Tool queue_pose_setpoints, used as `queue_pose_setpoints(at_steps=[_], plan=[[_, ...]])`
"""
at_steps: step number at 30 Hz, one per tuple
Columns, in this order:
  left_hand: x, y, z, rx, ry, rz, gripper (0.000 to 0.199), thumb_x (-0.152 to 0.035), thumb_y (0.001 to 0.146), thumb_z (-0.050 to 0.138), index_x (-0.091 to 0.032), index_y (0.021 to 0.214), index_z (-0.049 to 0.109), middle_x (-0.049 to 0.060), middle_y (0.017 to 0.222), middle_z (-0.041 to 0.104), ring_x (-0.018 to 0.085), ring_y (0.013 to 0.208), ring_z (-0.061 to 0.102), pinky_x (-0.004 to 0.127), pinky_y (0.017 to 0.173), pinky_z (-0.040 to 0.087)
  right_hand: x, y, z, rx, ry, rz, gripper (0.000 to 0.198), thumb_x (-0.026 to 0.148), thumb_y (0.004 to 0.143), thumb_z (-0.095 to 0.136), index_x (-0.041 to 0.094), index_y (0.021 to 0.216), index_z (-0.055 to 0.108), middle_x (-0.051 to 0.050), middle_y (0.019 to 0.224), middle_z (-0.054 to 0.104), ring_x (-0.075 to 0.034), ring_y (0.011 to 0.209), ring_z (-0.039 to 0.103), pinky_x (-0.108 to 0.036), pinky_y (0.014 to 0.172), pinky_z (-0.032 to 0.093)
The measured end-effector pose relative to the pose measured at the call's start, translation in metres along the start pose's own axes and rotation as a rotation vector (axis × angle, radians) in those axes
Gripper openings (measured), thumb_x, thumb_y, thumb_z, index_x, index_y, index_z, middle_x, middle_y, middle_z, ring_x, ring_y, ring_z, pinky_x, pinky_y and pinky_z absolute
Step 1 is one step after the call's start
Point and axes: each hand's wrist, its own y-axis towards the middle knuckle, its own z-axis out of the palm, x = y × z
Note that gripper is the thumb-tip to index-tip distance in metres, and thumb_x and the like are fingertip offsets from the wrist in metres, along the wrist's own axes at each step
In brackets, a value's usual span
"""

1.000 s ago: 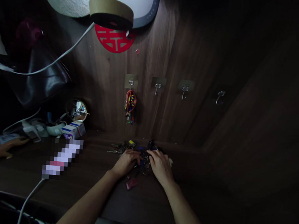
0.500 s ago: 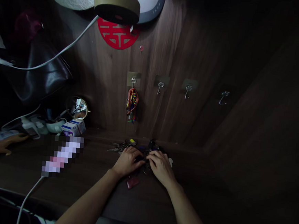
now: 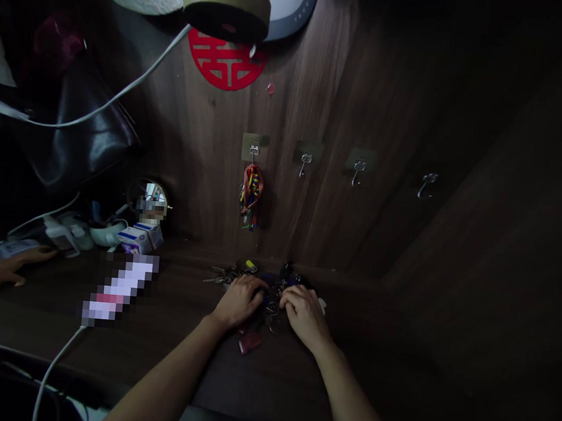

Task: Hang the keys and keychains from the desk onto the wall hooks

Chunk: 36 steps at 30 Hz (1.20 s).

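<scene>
A dark pile of keys and key rings point(image 3: 273, 307) lies on the wooden shelf between my hands. My left hand point(image 3: 239, 302) rests at its left side, fingers bent and thumb close to them, over the keys. Metal keys point(image 3: 224, 276) and a yellow tag point(image 3: 251, 266) stick out beyond it. Curled at the right side of the pile is my right hand point(image 3: 305, 313); its fingertips are pressed together, and what they pinch is too dark to make out. A whitish piece point(image 3: 322, 306) shows behind that hand. Closer to me lies a small red fob point(image 3: 250, 343).
Colourful cords point(image 3: 252, 192) hang from the leftmost wall hook point(image 3: 254, 149); more hooks point(image 3: 358, 171) line the panel. At left are small boxes point(image 3: 140, 238), a round mirror point(image 3: 148, 195), a blurred-out item with a cable point(image 3: 58, 355), another person's hand point(image 3: 11, 270) and a black bag point(image 3: 90, 130).
My hands have drawn slightly apart, so more of the key rings between them shows. The whole view has shifted a little.
</scene>
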Motion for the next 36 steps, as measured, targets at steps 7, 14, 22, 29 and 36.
queue_pose_setpoints(at_steps=[7,14,22,29,36], plan=[[-0.001,0.002,0.002,-0.003,0.05,0.007,0.026,-0.033,0.081,0.055,-0.027,0.105,0.064,0.004,0.094,0.061,0.021,0.092,0.053,0.033,0.083,0.04,0.001,0.0,0.001,-0.022,-0.018,-0.006,0.026,0.003,0.078,0.043,0.022,0.067,0.057,0.0,0.076,0.062,-0.017,0.08,0.053,-0.031,0.074,0.032],[0.0,0.003,0.004,-0.029,0.039,-0.003,0.016,-0.027,0.085,0.052,-0.022,0.086,0.067,0.003,0.091,0.065,0.019,0.089,0.055,0.031,0.082,0.039,-0.003,0.0,0.005,-0.075,-0.004,-0.033,0.025,0.002,0.077,0.045,0.022,0.068,0.057,0.001,0.074,0.062,-0.017,0.079,0.053,-0.031,0.073,0.032],[0.0,0.003,0.004,-0.061,0.034,0.0,0.016,-0.024,0.086,0.05,-0.019,0.085,0.064,0.004,0.09,0.068,0.019,0.087,0.057,0.031,0.081,0.04,-0.001,0.0,0.002,-0.214,-0.001,-0.068,0.026,0.001,0.077,0.043,0.022,0.068,0.057,0.001,0.072,0.062,-0.016,0.075,0.056,-0.029,0.072,0.033],[-0.001,0.002,0.004,-0.129,0.004,-0.038,0.009,-0.018,0.079,0.055,-0.021,0.081,0.063,0.003,0.085,0.068,0.021,0.086,0.058,0.033,0.08,0.039,0.013,0.001,-0.007,-0.396,0.034,-0.161,0.023,0.005,0.082,0.041,0.02,0.076,0.058,-0.002,0.078,0.062,-0.016,0.076,0.056,-0.031,0.075,0.037],[-0.004,0.006,0.007,-0.343,-0.402,-0.093,0.007,-0.021,0.08,0.051,-0.02,0.083,0.057,0.001,0.081,0.063,0.016,0.079,0.058,0.026,0.075,0.043,0.016,0.006,0.009,-0.391,0.31,0.013,0.023,0.014,0.084,0.039,0.021,0.091,0.059,-0.005,0.084,0.064,-0.016,0.078,0.061,-0.027,0.07,0.047]])
